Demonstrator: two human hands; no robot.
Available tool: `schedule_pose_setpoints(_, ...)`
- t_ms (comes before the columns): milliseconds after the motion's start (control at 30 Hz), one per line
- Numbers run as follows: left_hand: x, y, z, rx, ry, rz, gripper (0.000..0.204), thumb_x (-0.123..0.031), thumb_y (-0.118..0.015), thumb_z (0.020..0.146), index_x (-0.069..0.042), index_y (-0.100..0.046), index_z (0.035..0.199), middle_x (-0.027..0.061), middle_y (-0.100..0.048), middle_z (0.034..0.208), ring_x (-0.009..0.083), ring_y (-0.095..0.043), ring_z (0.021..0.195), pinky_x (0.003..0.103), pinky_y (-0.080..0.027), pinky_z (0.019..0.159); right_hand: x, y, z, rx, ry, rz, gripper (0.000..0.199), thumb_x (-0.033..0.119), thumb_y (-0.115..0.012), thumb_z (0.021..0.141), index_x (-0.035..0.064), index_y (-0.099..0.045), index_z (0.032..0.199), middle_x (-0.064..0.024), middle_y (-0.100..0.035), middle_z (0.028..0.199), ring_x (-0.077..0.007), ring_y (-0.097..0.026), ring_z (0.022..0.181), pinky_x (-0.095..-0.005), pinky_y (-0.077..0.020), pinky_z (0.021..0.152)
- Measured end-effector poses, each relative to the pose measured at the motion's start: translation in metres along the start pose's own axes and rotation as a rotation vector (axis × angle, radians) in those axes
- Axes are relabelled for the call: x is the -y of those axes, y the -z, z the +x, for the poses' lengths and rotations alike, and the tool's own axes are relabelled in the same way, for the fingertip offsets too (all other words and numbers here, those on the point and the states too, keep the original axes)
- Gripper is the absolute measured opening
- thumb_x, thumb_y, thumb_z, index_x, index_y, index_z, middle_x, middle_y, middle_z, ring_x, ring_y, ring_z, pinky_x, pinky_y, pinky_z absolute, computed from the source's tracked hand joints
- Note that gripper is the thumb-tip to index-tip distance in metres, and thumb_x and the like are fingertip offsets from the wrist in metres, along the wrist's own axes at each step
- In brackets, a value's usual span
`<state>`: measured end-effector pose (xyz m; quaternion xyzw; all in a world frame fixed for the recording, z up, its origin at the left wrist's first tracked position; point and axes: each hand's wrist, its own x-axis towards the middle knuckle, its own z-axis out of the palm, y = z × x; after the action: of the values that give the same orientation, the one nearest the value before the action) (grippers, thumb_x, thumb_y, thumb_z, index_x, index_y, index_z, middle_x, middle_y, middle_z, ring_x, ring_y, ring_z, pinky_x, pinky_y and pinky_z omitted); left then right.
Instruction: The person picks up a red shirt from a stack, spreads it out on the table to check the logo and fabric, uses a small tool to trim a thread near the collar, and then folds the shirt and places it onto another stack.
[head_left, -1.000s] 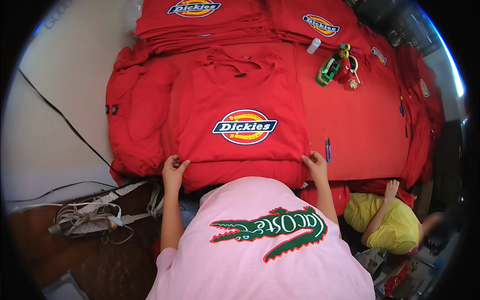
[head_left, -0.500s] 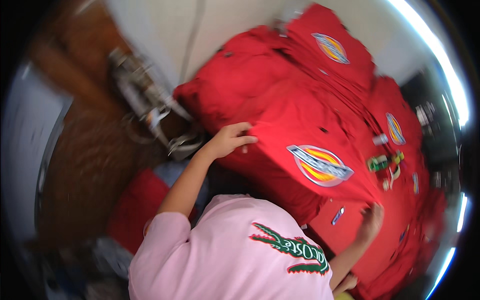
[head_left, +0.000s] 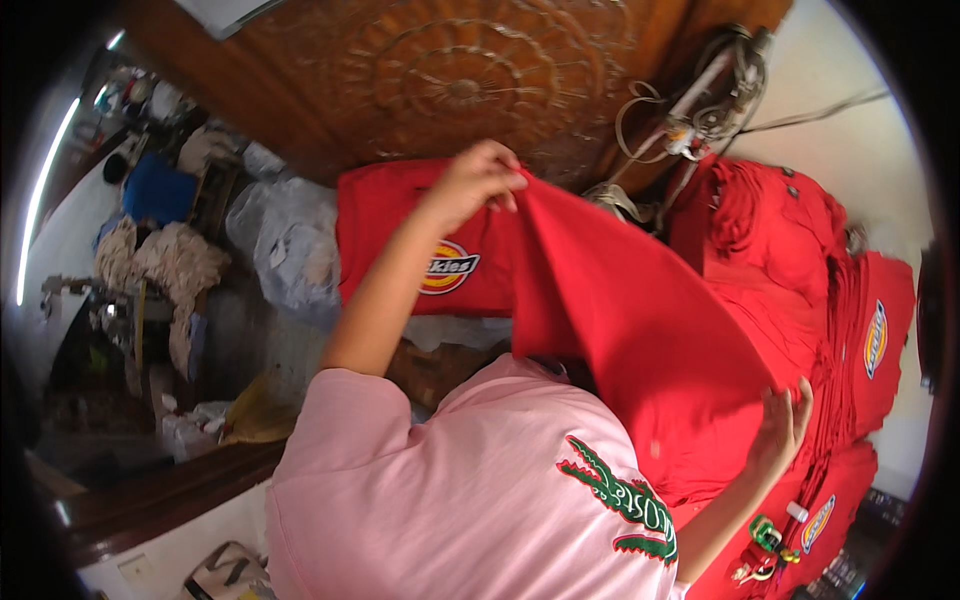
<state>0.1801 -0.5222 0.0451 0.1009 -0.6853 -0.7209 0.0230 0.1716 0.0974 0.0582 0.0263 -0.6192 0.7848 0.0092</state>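
A red cloth piece is stretched slantwise between my two hands in front of my chest, its plain side showing. At the upper left end, my left hand pinches one corner. My right hand grips the opposite edge lower on the right, its fingertips partly hidden by the cloth. Below and beyond my left forearm lies a folded red cloth stack with an oval yellow and dark badge, partly covered by my arm. The raised cloth overlaps the edge of that stack in the view.
Red garment piles rise at the right, some with badges. Small green thread items lie on red cloth at lower right. A carved wooden door stands beyond, with tangled cables beside it. Clear plastic bags sit left.
My body has turned left, toward the carved door and the folded stack. The cloth has come along in both hands, lifted off the garment pile, its badge no longer showing.
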Motion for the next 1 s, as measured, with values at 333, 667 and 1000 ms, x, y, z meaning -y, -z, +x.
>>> schedule_pose_setpoints(333, -0.033, 0.202, -0.204, -0.642, -0.264, 0.169, 0.01, -0.005, -0.062, 0.097, -0.001, -0.071, 0.1, 0.0023, -0.069, 0.101, 0.0143, -0.065, 0.099, 0.032, -0.05, 0.095, -0.103, -0.264, 0.017, 0.449, -0.111, -0.02, 0.021, -0.008, -0.064, 0.094, 0.0017, -0.07, 0.111, -0.0019, -0.069, 0.106, -0.0099, -0.064, 0.099, -0.0248, -0.0497, 0.09)
schedule_pose_setpoints(667, 0.297, 0.316, -0.317, -0.327, 0.497, 1.179, 0.021, -0.015, -0.065, 0.088, -0.007, -0.08, 0.1, 0.0152, -0.077, 0.095, 0.0265, -0.071, 0.089, 0.038, -0.056, 0.083, -0.243, -0.191, -0.057, 0.841, -0.177, -0.743, 0.039, 0.001, -0.075, 0.087, -0.0008, -0.067, 0.125, -0.0102, -0.07, 0.119, -0.0206, -0.066, 0.111, -0.0339, -0.0516, 0.1)
schedule_pose_setpoints(1000, 0.317, 0.057, -0.059, 0.261, 0.604, 0.883, 0.029, -0.024, -0.073, 0.087, 0.004, -0.071, 0.091, 0.0215, -0.074, 0.091, 0.0333, -0.072, 0.085, 0.043, -0.057, 0.078, -0.106, 0.027, -0.172, -0.408, -0.328, -0.256, 0.029, 0.005, -0.065, 0.098, 0.0026, -0.066, 0.127, -0.0061, -0.071, 0.118, -0.0147, -0.069, 0.101, -0.0268, -0.0512, 0.084)
